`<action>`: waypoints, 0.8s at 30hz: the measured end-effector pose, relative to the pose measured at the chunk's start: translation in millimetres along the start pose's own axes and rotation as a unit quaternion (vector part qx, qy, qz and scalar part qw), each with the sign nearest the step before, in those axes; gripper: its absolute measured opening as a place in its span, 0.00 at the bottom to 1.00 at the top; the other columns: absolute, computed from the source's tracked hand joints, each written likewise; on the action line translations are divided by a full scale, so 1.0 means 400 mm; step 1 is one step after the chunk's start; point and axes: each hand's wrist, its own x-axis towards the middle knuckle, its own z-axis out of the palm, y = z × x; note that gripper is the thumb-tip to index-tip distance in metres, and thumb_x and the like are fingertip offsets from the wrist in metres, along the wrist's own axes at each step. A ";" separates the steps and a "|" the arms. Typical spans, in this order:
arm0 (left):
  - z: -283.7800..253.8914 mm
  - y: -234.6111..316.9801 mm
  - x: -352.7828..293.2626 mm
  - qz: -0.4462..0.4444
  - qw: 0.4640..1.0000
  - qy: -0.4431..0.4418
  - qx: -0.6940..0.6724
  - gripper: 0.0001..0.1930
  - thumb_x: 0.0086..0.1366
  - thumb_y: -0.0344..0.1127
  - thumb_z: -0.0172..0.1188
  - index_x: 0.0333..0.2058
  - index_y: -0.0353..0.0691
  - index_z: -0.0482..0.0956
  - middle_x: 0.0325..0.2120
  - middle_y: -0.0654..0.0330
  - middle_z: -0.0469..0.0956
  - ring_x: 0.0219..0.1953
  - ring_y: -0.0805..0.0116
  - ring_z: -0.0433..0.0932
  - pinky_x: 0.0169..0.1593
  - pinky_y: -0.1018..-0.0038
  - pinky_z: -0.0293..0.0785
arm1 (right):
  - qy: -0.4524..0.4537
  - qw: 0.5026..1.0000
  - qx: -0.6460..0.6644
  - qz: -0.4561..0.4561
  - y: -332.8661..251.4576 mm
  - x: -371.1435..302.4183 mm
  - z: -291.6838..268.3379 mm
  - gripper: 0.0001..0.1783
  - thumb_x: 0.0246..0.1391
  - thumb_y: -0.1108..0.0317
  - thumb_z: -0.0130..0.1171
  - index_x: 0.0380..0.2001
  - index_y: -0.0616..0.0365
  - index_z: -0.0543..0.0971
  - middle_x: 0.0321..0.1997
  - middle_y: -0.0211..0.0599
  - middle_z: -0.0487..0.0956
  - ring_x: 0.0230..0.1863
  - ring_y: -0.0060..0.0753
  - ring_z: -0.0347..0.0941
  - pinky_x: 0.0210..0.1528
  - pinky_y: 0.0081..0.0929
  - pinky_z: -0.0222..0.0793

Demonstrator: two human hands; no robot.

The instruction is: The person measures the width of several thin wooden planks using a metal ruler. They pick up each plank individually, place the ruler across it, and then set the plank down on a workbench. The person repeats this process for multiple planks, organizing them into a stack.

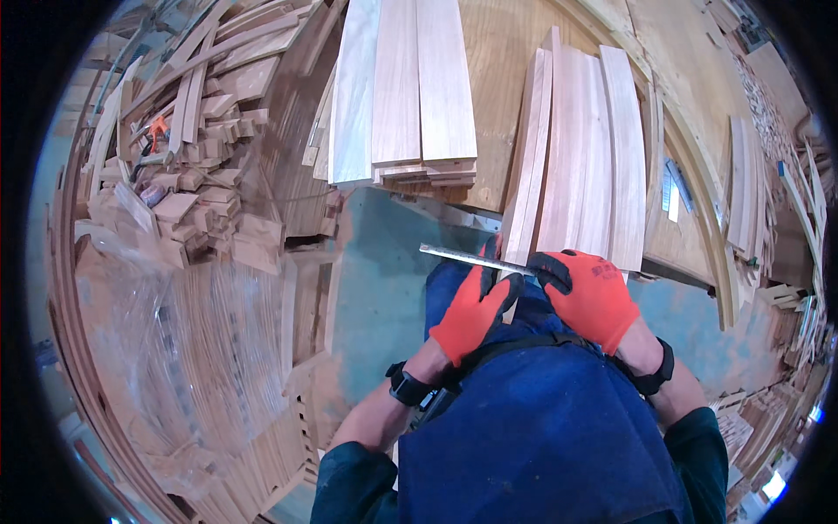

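Observation:
Both my hands wear orange gloves with dark fingers and meet at the near ends of some pale wooden boards. My right hand (589, 293) is closed on one end of a thin, flat, pale grey strip (463, 256), perhaps a ruler, which points left. Beneath that strip, my left hand (476, 310) has its fingers bent round the near end of a narrow wooden board (529, 166); the glove hides part of the grip. Right beside this board lie several slightly curved wooden boards (576, 148), side by side on a plywood surface.
Straight boards (397, 96) are stacked at the front left of the plywood table (497, 52). A heap of wood offcuts (205, 196) and plastic-wrapped boards (201, 349) stand left. A long curved wooden strip (694, 148) edges the right side. My blue apron (532, 428) hangs below my hands.

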 end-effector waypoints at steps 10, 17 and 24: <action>0.009 0.037 -0.007 0.001 1.000 0.017 0.007 0.32 0.73 0.31 0.52 0.71 0.29 0.52 0.71 0.47 0.58 0.72 0.61 0.58 0.72 0.70 0.54 | -0.024 0.998 -0.056 0.003 0.006 -0.004 0.010 0.19 0.54 0.59 0.62 0.50 0.48 0.82 0.41 0.40 0.81 0.46 0.50 0.78 0.48 0.43 0.74; 0.001 0.016 -0.005 0.019 1.000 0.013 0.007 0.31 0.73 0.33 0.54 0.70 0.29 0.55 0.71 0.44 0.57 0.73 0.56 0.57 0.72 0.67 0.55 | -0.015 0.998 -0.061 0.010 -0.009 -0.007 0.012 0.20 0.54 0.59 0.63 0.50 0.47 0.82 0.41 0.41 0.81 0.47 0.49 0.78 0.49 0.42 0.74; -0.011 -0.011 -0.015 0.134 0.974 -0.001 0.182 0.32 0.74 0.36 0.50 0.72 0.33 0.52 0.67 0.51 0.65 0.67 0.66 0.64 0.68 0.73 0.58 | 0.000 0.999 -0.049 0.017 -0.010 -0.011 0.022 0.20 0.54 0.59 0.63 0.50 0.46 0.82 0.41 0.41 0.81 0.48 0.49 0.78 0.50 0.42 0.74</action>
